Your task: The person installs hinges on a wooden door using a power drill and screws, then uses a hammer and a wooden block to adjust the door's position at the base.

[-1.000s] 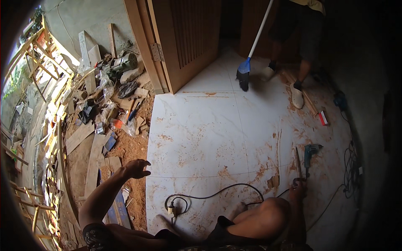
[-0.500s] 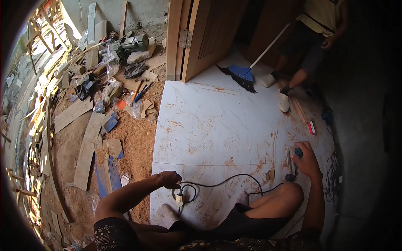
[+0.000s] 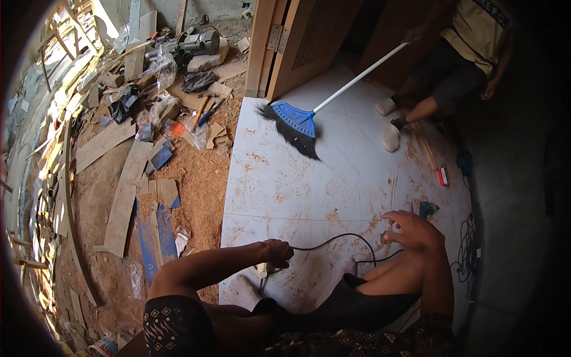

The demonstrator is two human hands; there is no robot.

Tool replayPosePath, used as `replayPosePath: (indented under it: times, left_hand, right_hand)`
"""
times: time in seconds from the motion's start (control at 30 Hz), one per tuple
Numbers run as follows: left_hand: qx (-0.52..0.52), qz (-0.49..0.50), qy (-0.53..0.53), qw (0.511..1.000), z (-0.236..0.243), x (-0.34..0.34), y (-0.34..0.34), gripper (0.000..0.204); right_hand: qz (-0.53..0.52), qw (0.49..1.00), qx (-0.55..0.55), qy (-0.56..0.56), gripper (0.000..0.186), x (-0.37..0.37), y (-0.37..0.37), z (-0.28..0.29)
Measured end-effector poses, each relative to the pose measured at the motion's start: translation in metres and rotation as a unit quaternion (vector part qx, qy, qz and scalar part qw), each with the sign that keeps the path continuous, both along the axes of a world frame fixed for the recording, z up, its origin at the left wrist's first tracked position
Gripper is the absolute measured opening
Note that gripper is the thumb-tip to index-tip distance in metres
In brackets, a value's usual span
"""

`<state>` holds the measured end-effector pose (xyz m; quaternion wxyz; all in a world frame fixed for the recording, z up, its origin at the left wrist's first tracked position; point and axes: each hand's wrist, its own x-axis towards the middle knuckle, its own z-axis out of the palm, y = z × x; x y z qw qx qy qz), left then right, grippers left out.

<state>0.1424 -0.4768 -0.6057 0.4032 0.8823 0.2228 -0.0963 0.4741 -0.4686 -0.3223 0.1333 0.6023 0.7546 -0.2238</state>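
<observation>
My left hand (image 3: 278,253) is closed above the white tiled floor (image 3: 285,190), over a black cable (image 3: 336,238). Its fingers hide whatever may be in them. Just below that hand, a pale cable connector (image 3: 262,271) lies near my foot. My right hand (image 3: 419,232) hovers over my bent knee, fingers apart and curved, with nothing visible between them. Beyond its knuckles rests a green power tool (image 3: 427,209), partly hidden by the hand. Farther off, a blue broom (image 3: 295,121) with black bristles touches the tiles, its white handle held by another person.
Another person (image 3: 476,41) stands at far right, near an open wooden door (image 3: 309,47). A red-and-white box (image 3: 443,177) and a coiled cable (image 3: 467,244) lie on the right. Boards (image 3: 128,202), sawdust, a hammer (image 3: 200,112) and a motor-driven machine (image 3: 196,46) crowd the left ground.
My left hand has moved right, over the cable. My right hand has come away from the green power tool, leftward and nearer. The other person's broom has swept left and closer.
</observation>
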Motion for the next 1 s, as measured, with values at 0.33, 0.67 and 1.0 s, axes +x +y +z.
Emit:
replayPosePath:
  times: [0.33,0.67,1.0]
  left_hand:
    - [0.003,-0.036,0.038,0.999,-0.031,-0.002,-0.009,0.033]
    - [-0.009,-0.048,0.085,0.995,-0.029,0.007,-0.004,0.032]
    - [-0.040,-0.019,0.132,0.990,-0.024,0.010,-0.007,0.032]
  right_hand:
    - [-0.068,0.988,-0.078,0.113,0.054,-0.002,0.012,0.002]
    - [-0.068,0.987,-0.088,0.120,0.054,0.013,0.018,0.001]
    - [-0.080,0.983,-0.103,0.130,0.053,0.019,0.021,-0.001]
